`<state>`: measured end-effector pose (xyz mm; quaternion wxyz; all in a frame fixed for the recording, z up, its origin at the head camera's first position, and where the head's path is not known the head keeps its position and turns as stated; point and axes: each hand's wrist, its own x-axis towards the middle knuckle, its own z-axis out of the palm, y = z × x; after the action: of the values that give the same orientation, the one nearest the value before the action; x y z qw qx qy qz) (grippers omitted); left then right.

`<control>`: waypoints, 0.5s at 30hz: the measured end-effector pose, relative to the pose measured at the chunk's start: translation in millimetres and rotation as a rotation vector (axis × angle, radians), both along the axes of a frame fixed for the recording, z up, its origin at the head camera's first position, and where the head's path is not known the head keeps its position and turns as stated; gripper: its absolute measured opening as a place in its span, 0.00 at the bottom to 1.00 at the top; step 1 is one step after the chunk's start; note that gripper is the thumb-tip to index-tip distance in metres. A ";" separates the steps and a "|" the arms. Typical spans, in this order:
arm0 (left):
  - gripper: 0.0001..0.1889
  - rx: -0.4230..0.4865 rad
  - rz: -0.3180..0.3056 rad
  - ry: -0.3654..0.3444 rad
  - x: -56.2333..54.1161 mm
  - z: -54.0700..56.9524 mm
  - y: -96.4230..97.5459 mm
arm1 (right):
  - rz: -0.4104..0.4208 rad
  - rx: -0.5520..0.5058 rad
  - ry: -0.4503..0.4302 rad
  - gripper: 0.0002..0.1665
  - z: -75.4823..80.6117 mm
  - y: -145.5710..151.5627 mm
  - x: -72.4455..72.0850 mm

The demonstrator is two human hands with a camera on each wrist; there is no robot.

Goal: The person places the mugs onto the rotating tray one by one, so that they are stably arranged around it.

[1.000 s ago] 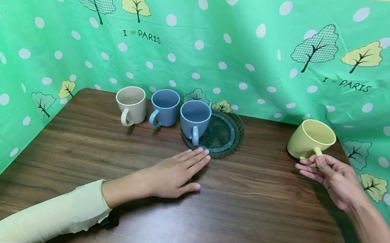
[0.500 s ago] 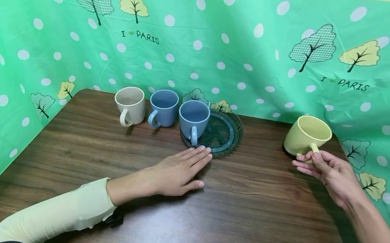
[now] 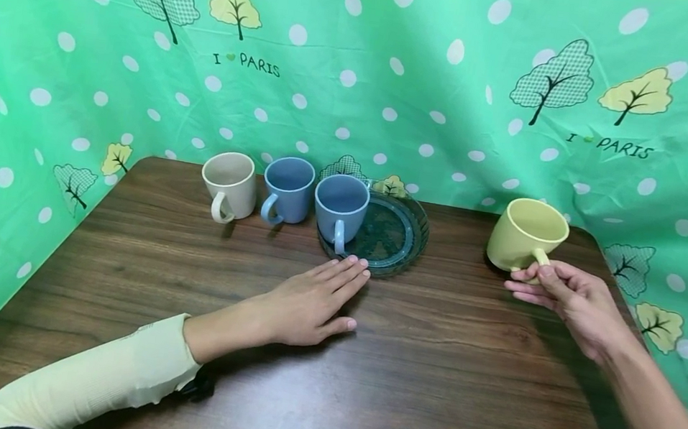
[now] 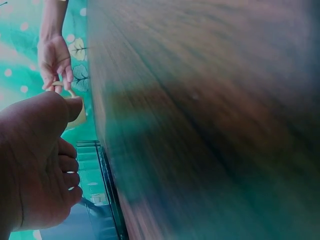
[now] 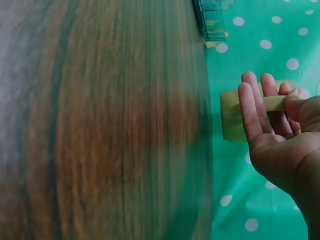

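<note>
Right hand (image 3: 586, 310) is pinching the yellow mug (image 3: 520, 234) handle (image 3: 541, 256), ideally holding level; left hand (image 3: 308, 307) is lying straight-fingered by the plate (image 3: 389, 231).

At the table's (image 3: 427, 378) far left stood one mug (image 3: 241, 194), beside it a second mug (image 3: 295, 201), then a third mug (image 3: 332, 219), on the left part of the glass plate (image 3: 388, 238)! Before the plate lay the left hand (image 3: 308, 311); well right, the right hand (image 3: 580, 303) held the fourth mug (image 3: 513, 242); behind everything, the curtain (image 3: 392, 98).
</note>
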<state>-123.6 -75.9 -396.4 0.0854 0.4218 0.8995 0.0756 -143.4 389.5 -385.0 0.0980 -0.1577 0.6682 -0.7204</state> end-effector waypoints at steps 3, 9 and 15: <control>0.42 -0.004 0.006 0.000 0.8 1.0 -1.8 | 0.006 0.005 0.015 0.15 1.3 -3.9 -0.3; 0.42 -0.007 0.014 -0.008 0.6 2.4 -3.5 | 0.007 0.032 0.032 0.16 2.7 -9.9 -1.3; 0.42 -0.002 0.014 -0.010 1.4 2.7 -5.1 | 0.011 0.064 0.055 0.16 3.4 -14.0 -2.4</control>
<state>-122.3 -81.0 -393.7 0.0896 0.4150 0.9021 0.0773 -145.8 375.6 -381.6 0.0887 -0.1779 0.6926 -0.6934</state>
